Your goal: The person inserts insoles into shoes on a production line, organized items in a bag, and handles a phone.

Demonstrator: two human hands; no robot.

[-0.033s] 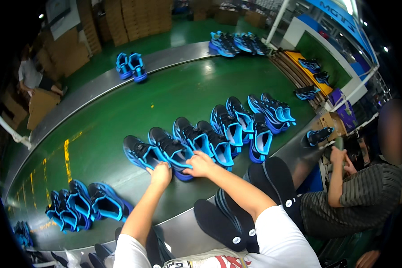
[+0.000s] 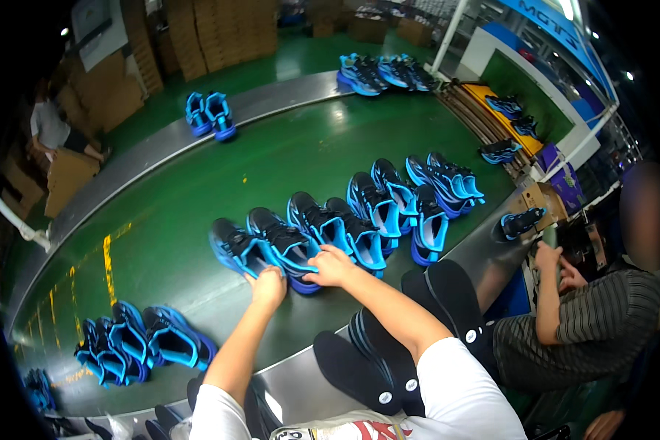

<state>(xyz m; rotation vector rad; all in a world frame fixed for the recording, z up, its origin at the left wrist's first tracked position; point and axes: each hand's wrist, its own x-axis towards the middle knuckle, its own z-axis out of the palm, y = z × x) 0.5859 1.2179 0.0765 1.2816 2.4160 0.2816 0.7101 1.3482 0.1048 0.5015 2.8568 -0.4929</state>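
Observation:
My left hand [image 2: 268, 288] is closed on the heel of a black and blue sneaker [image 2: 236, 244], the leftmost of a group on the green surface. Beside it, my right hand [image 2: 333, 268] grips the heel collar of a second sneaker [image 2: 273, 233], fingers at its opening. The two shoes lie close together, toes pointing away from me. My fingers hide part of both heels. Just right of my right hand sits another pair, its nearer shoe [image 2: 358, 238] not touched by either hand.
More sneakers [image 2: 174, 337] stand at left on the green belt [image 2: 161, 242]. Black insoles [image 2: 352, 367] lie along the metal edge near my right arm. A co-worker in a striped shirt [image 2: 579, 334] is at right. A pair of sneakers [image 2: 218, 116] stands on the far metal rim.
The leftmost sneaker has shifted slightly right, toward the one beside it, and my left hand has moved with it. My right hand stays on the second sneaker.

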